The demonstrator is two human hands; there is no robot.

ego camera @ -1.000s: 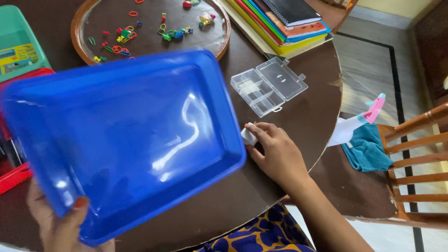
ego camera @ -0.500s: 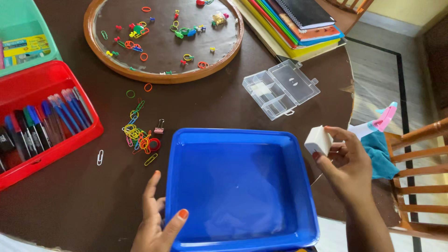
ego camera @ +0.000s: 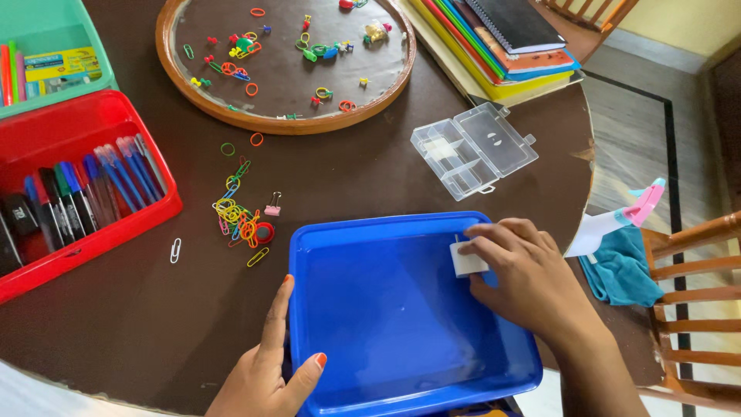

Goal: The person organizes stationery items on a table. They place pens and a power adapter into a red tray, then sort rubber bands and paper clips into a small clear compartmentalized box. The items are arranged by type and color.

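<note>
A blue plastic tray [ego camera: 370, 316] lies flat on the dark round table [ego camera: 355, 177] near its front edge. My left hand [ego camera: 266, 371] grips the tray's near left rim, thumb over the edge. My right hand [ego camera: 525, 278] reaches into the tray's far right corner and holds a small white eraser [ego camera: 467, 259] against the tray floor.
A pile of coloured paper clips [ego camera: 239, 216] lies left of the tray. A red tray of pens [ego camera: 77, 193] and a green tray [ego camera: 38, 54] sit at the left. Behind are a round wooden-rimmed tray [ego camera: 285, 62], a clear compartment box [ego camera: 471, 150] and stacked books [ego camera: 502, 38]. A wooden chair [ego camera: 687, 309] stands on the right.
The blue tray came down from a raised tilt and now lies flat on the table. My right hand picked up the white eraser and moved it into the tray.
</note>
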